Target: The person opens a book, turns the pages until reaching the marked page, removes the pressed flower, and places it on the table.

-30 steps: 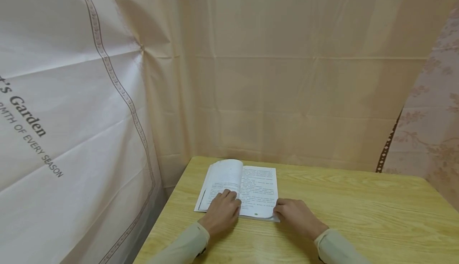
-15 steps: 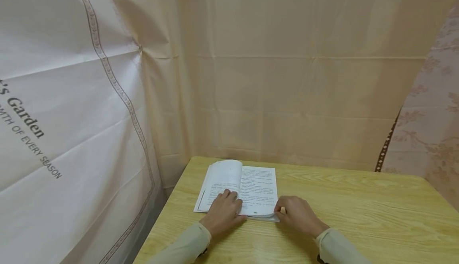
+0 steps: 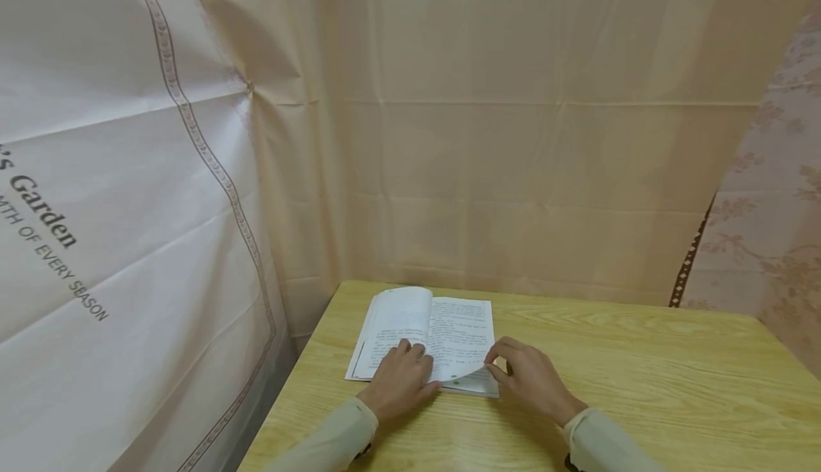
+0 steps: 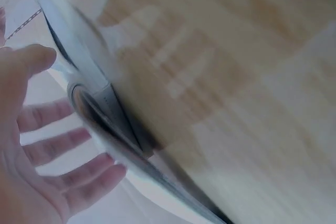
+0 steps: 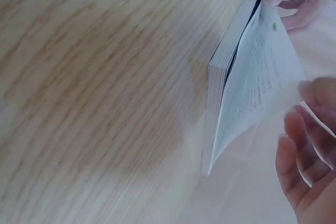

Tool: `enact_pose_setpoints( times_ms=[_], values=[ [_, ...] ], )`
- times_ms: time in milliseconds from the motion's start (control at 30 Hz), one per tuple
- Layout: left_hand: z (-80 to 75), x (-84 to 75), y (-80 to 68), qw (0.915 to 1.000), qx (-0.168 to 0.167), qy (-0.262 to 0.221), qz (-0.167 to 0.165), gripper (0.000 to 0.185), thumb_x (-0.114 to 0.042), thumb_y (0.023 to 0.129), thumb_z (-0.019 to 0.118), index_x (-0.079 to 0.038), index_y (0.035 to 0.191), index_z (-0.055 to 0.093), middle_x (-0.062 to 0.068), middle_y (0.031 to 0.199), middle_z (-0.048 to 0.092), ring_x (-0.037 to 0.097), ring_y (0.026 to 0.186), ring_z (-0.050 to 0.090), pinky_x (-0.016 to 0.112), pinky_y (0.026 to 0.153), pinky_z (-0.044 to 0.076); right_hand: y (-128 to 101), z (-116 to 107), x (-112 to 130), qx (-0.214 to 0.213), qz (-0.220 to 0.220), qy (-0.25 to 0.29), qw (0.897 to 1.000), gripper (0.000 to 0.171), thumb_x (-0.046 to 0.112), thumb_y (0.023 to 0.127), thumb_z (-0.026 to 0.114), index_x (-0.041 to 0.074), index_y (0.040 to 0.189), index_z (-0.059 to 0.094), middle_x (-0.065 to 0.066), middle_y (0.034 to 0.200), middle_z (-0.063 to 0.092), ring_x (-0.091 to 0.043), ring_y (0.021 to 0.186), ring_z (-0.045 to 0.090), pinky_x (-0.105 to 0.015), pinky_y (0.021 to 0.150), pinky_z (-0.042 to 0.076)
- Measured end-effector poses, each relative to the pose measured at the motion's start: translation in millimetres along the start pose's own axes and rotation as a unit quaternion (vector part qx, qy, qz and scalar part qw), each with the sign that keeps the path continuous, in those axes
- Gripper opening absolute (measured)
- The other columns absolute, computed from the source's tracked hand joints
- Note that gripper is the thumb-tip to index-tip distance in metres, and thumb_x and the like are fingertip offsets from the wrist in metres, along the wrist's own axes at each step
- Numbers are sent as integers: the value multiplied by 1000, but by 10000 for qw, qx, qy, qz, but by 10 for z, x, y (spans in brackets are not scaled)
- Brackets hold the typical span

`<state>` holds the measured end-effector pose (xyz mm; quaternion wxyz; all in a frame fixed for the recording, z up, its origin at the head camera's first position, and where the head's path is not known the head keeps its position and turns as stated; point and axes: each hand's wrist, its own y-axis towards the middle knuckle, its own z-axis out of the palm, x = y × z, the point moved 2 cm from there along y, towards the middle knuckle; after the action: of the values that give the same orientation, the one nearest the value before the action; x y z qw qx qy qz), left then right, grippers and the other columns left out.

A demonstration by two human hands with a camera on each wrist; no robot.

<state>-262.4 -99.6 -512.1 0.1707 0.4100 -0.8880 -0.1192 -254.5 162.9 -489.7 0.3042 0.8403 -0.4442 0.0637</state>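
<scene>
An open book (image 3: pixel 400 311) with printed pages lies on the wooden table, its left side curving up toward the spine. My left hand (image 3: pixel 399 381) rests on the lower part of the left page, fingers spread in the left wrist view, thumb at the bottom edge near the spine. Thumb and index finger of my right hand (image 3: pixel 529 383) pinch the lower right corner of a right-hand page (image 3: pixel 458 336). That page is lifted and bent, with a green mark near its bottom. Beneath it, the block of remaining pages (image 5: pixel 215 85) lies flat in the right wrist view.
The wood-grain table (image 3: pixel 609 372) extends to the right of the book. A beige cloth (image 3: pixel 513 137) hangs behind it. On the left hangs a white cloth (image 3: pixel 128 194) with printed lettering, and on the right a floral cloth (image 3: pixel 763 229).
My right hand has raised the page corner and drawn it up and slightly left. My left thumb has shifted right along the book's bottom edge, while its fingers stay on the left page.
</scene>
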Motion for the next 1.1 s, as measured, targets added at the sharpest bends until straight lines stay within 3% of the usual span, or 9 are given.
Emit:
enact_pose_setpoints(
  times_ms=[133, 233, 333, 433, 567, 667, 733, 900, 1100],
  values=[
    [-34, 29, -1, 9984, 185, -508, -172, 27, -34, 101, 58, -12, 101, 74, 0, 100, 68, 19, 92, 60, 34, 79, 53, 4, -10, -11, -396, 48, -77, 9992, 25, 15, 85, 85, 17, 105, 70, 2, 102, 67, 5, 58, 41, -20, 51, 41],
    [-70, 62, -22, 9954, 120, -861, -413, 24, -24, 99, 54, -11, 103, 73, 1, 100, 69, 18, 92, 63, 34, 81, 55, 3, -3, -26, -315, 211, -77, 9993, 30, 17, 85, 86, 16, 109, 68, 1, 104, 66, 4, 59, 41, -20, 52, 41],
    [-104, 99, -60, 9924, -251, -1054, -588, 23, -20, 98, 53, -9, 111, 67, 2, 96, 67, 16, 84, 64, 30, 71, 55, -7, 27, -34, -5, 327, -97, 9994, 29, 19, 86, 85, 17, 109, 67, 3, 107, 66, -1, 64, 49, -23, 57, 46],
    [-132, 135, -87, 9895, -876, -977, -599, 31, -15, 94, 57, -5, 124, 59, 5, 101, 67, 15, 84, 64, 29, 65, 54, -26, 64, -40, 354, 376, -157, 9985, 29, 21, 86, 85, 17, 109, 69, 5, 110, 66, -11, 79, 63, -33, 70, 55],
    [-177, 162, -87, 9867, -1465, -467, -524, 52, -6, 87, 61, -5, 138, 50, 13, 127, 60, 25, 108, 61, 37, 85, 55, -56, 124, -71, 829, 305, -292, 9957, 32, 26, 82, 88, 16, 109, 72, 4, 111, 66, -20, 97, 67, -44, 82, 57],
    [-191, 167, -85, 9889, -1400, -89, -488, 64, 2, 85, 63, -11, 146, 47, 21, 146, 46, 35, 131, 48, 46, 104, 45, -77, 168, -104, 1083, 149, -491, 9928, 37, 32, 78, 90, 15, 108, 75, 3, 111, 66, -20, 96, 67, -43, 80, 57],
    [-181, 173, -86, 9908, -1274, 158, -435, 66, 5, 84, 67, -15, 145, 51, 23, 151, 41, 40, 136, 41, 51, 109, 38, -82, 189, -119, 1189, 69, -609, 9910, 38, 37, 77, 91, 16, 106, 76, 2, 111, 66, -19, 95, 67, -42, 78, 58],
    [-125, 186, -94, 9928, -998, 611, -244, 50, 2, 77, 77, -23, 120, 69, 15, 146, 52, 37, 136, 42, 54, 104, 38, -63, 196, -121, 1251, 75, -632, 9901, 27, 35, 80, 88, 18, 98, 77, 3, 108, 67, -20, 95, 68, -42, 78, 58],
    [-80, 172, -108, 9984, -561, 85, 6, 37, 3, 79, 73, -17, 110, 75, 4, 123, 67, 24, 118, 58, 40, 93, 52, -48, 157, -110, 1240, -101, -624, 9903, 13, 26, 84, 85, 19, 92, 78, 8, 101, 67, -10, 85, 65, -36, 70, 56]
  ],
)
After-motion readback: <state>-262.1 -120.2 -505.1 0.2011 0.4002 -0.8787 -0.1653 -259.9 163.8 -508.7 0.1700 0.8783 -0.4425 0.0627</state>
